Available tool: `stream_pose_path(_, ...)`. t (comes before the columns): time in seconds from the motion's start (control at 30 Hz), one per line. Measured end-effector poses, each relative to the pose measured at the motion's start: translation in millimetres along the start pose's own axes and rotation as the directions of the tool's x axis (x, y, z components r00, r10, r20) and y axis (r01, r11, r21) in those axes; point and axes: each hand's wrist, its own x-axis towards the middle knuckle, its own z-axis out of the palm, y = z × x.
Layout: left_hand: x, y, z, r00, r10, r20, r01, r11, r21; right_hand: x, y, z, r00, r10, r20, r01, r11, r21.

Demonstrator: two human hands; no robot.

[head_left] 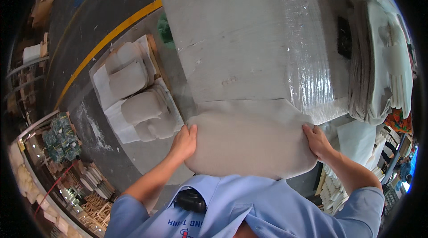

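A grey-beige padded piece with rounded corners, like a seat cushion [252, 142], is held in front of my body. My left hand [185, 141] grips its left edge, with the thumb on top. At the opposite edge my right hand [317, 141] is closed on it the same way; the fingers underneath are hidden on both sides. Its far edge meets the near end of a large grey work table [236, 51]. Whether the piece rests on the table or only touches it, I cannot tell.
Clear plastic wrap [307, 51] covers the table's right part. Stacked padded sheets [379, 59] stand at the far right. To the left, similar cushions [131, 77] lie on a low pallet, near a yellow floor line [107, 37]. Green wrapped bundles [62, 137] stand farther left.
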Motion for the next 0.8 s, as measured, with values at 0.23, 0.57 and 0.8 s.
stream_pose_path(0.23, 22.7, 7.2, -1.8, 1.000, -0.011, 0.007, 0.012, 0.994, -0.105, 1.7, -25.8, -2.5, 0.998, 0.054, 0.027, -0.055, 0.998, 0.011)
stream_pose_path(0.57, 47.9, -6.5, 6.3, 0.996, -0.032, 0.089, 0.065, 0.915, -0.397, 10.5, -37.8, -3.5, 0.999, 0.038, 0.017, -0.037, 0.999, -0.024)
stream_pose_path(0.8, 58.9, -8.3, 12.0, 0.997, 0.011, 0.075, 0.032, 0.843, -0.537, 35.2, -8.6, 2.9, 0.997, -0.011, 0.083, -0.013, 0.958, 0.285)
